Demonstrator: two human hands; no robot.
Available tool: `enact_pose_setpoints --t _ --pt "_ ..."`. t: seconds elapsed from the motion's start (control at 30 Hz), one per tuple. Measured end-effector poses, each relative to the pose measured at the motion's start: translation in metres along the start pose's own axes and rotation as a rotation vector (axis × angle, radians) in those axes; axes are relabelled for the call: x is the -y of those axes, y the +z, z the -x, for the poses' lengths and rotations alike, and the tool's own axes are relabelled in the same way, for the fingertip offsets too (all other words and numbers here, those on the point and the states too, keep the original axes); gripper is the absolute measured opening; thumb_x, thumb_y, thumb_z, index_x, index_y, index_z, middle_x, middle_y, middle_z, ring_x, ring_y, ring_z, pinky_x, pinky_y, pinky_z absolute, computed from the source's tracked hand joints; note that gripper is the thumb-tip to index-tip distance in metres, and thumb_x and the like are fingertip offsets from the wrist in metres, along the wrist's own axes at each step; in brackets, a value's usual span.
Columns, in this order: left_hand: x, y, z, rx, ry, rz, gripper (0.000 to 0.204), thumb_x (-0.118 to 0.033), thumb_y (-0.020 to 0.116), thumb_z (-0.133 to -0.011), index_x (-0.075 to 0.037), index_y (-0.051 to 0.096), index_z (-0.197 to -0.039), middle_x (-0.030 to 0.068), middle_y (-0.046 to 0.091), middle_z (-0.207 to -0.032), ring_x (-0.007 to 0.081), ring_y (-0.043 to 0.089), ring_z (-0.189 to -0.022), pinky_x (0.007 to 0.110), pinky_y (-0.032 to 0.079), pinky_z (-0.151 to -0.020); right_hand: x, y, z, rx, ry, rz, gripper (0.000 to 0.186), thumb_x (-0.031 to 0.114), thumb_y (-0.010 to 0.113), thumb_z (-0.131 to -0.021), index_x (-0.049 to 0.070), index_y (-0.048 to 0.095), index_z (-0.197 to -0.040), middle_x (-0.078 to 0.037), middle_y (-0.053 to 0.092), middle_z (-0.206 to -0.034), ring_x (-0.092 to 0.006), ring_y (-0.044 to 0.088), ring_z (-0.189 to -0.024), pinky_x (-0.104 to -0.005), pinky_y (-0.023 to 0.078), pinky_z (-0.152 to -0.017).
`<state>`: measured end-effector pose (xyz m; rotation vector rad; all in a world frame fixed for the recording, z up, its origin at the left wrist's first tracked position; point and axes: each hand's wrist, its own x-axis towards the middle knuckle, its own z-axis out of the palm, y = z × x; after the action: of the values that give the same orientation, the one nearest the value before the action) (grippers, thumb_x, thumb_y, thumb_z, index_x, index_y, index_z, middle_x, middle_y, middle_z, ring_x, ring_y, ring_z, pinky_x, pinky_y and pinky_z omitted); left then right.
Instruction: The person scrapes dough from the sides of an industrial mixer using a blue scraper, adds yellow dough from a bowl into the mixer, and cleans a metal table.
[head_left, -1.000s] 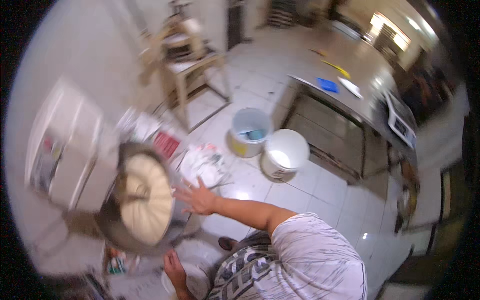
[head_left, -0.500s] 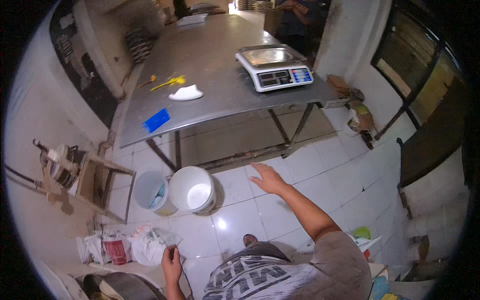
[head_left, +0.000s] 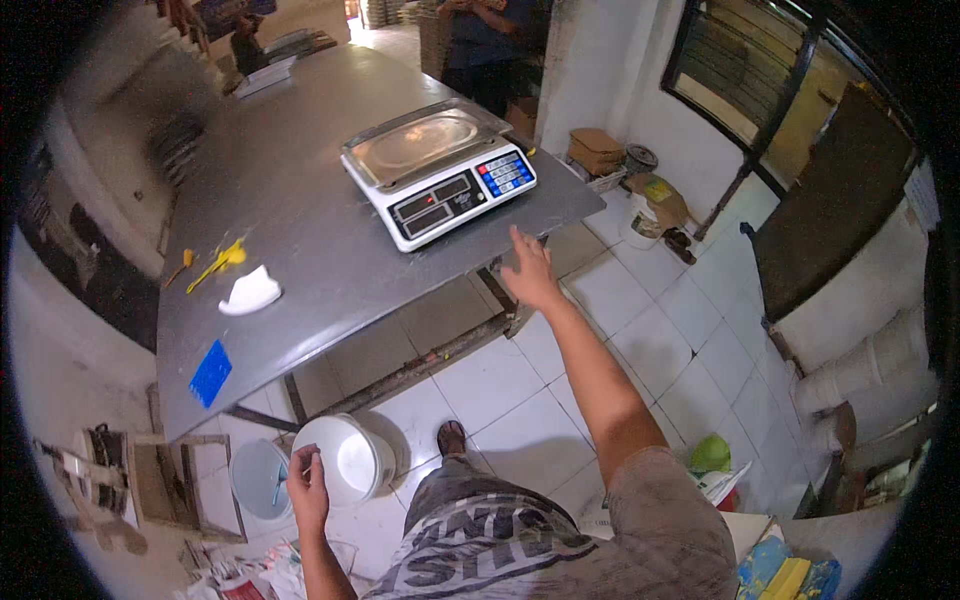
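Observation:
My right hand (head_left: pixel 532 272) reaches forward near the table's front edge, just below the white digital weighing scale (head_left: pixel 440 190). It is open, fingers stretched out, holding nothing. The scale has a metal pan on top, with displays and a keypad facing me. My left hand (head_left: pixel 308 488) hangs low, in front of the white bucket (head_left: pixel 375 460) and a greyish bucket (head_left: pixel 258 480) as I see them. Its fingers are loosely bent and nothing shows in them; it counts as open.
On the metal table (head_left: pixel 290 160) lie a blue scraper (head_left: pixel 211 373), a white curved piece (head_left: pixel 251 291), a yellow tool (head_left: pixel 218 262) and a small orange-brown one (head_left: pixel 180 267). A person (head_left: pixel 490 40) stands beyond the table. Sacks (head_left: pixel 660 200) sit by the right wall.
I have moved closer to the table; the scale appears larger and farther left. My right hand has come up near the table's edge. My left hand now overlaps the buckets.

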<state>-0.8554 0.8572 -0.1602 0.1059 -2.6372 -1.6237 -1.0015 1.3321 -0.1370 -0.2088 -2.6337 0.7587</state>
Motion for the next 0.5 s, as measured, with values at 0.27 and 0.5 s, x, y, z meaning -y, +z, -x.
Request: enact_pose_setpoints --t 0.27,0.5 --pt "-0.080 0.071 -0.196 0.126 0.081 0.218 0.026 -0.020 0.050 -0.094 0.001 0.055 -0.109 0.0086 0.058 -0.109 0.0162 0.053 -0.104 0.028 0.040 -0.092 -0.057 0.002 -0.138 -0.166 0.122 0.235 0.074 0.016 0.066 -0.071 0.009 0.033 -0.137 -0.019 0.035 -0.138 -0.0413 0.034 -0.123 -0.0486 0.024 -0.105" --pt "-0.151 0.166 -0.312 0.148 0.118 0.311 0.033 -0.027 0.050 -0.094 0.000 0.055 -0.112 0.0108 0.058 -0.110 0.0183 0.052 -0.105 0.031 0.039 -0.091 -0.067 0.001 -0.148 -0.138 0.006 0.376 0.071 0.008 0.061 -0.073 0.011 0.033 -0.138 -0.017 0.031 -0.141 -0.0388 0.034 -0.124 -0.0478 0.032 -0.101"
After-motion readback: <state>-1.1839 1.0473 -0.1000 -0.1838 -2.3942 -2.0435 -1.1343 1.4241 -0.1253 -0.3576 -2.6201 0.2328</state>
